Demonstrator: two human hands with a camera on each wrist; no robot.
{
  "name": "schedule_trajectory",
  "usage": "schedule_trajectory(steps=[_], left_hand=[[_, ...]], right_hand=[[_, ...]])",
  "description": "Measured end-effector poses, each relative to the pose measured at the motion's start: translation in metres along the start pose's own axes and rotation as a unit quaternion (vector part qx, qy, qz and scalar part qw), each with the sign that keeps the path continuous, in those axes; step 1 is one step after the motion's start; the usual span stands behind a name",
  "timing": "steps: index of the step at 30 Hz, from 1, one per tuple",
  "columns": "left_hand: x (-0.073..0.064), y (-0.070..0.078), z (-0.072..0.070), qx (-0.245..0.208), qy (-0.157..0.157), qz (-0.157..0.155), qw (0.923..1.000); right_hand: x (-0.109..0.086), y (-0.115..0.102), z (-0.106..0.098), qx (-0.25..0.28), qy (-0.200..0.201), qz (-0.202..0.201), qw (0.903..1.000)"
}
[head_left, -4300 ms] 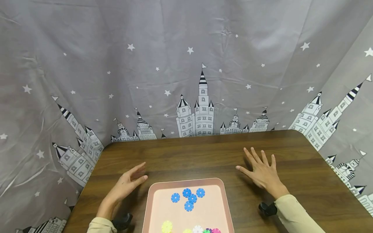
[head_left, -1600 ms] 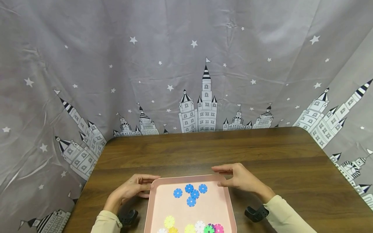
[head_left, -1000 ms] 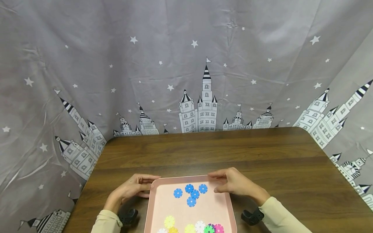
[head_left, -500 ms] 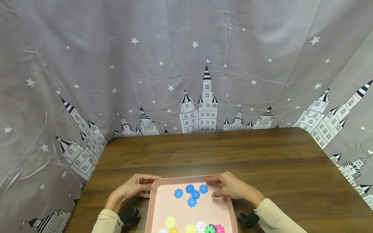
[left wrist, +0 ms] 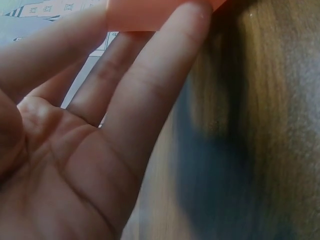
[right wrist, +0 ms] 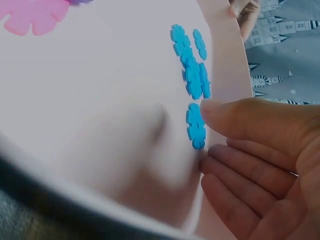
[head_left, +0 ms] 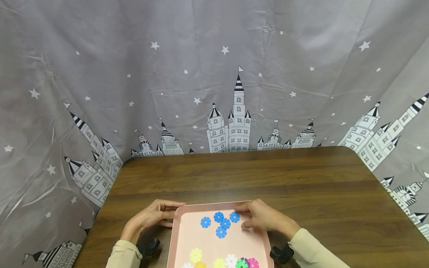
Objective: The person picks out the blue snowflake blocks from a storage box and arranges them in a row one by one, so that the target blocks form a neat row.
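Observation:
A pink square tray [head_left: 209, 207] sits at the near middle of the table. My left hand [head_left: 151, 216] holds its far left corner, thumb at the rim and fingers along the outside; in the left wrist view the tray's edge [left wrist: 137, 15] lies between them. Inside the tray, several blue interlocking snowflake discs [head_left: 221, 232] form a loose cluster. My right hand [head_left: 264, 217] reaches over the far right corner with loosely bent fingers. Its thumb and fingertips come close to the rightmost blue disc [right wrist: 196, 125], with nothing held.
Nearer in the tray lie yellow [head_left: 196, 255], white [head_left: 231, 260], green [head_left: 241, 264] and pink discs [head_left: 253, 263]. The brown wooden table [head_left: 301, 178] reaches back to a grey curtain [head_left: 134, 48] printed with castles and stars.
From hovering apart over the table, both hands have come to the tray. My left hand took hold of its corner; my right hand slid left and inward toward the blue discs.

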State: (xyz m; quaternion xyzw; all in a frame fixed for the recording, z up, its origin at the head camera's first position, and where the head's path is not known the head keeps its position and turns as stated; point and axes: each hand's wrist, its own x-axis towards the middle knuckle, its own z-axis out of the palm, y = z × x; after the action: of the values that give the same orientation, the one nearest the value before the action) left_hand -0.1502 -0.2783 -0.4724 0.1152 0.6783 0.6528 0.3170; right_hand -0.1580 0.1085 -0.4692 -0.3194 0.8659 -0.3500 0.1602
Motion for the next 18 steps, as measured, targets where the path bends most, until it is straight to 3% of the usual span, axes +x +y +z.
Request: schedule_trajectory(steps=[11, 18], left_hand=[[0.0, -0.001, -0.002, 0.001, -0.01, 0.005, 0.9999], [0.0, -0.002, -0.003, -0.003, -0.021, 0.017, 0.9996]], right_hand=[[0.005, -0.013, 0.008, -0.008, 0.013, 0.012, 0.9998], [0.009, -0.015, 0.013, -0.102, 0.041, -0.03, 0.9934]])
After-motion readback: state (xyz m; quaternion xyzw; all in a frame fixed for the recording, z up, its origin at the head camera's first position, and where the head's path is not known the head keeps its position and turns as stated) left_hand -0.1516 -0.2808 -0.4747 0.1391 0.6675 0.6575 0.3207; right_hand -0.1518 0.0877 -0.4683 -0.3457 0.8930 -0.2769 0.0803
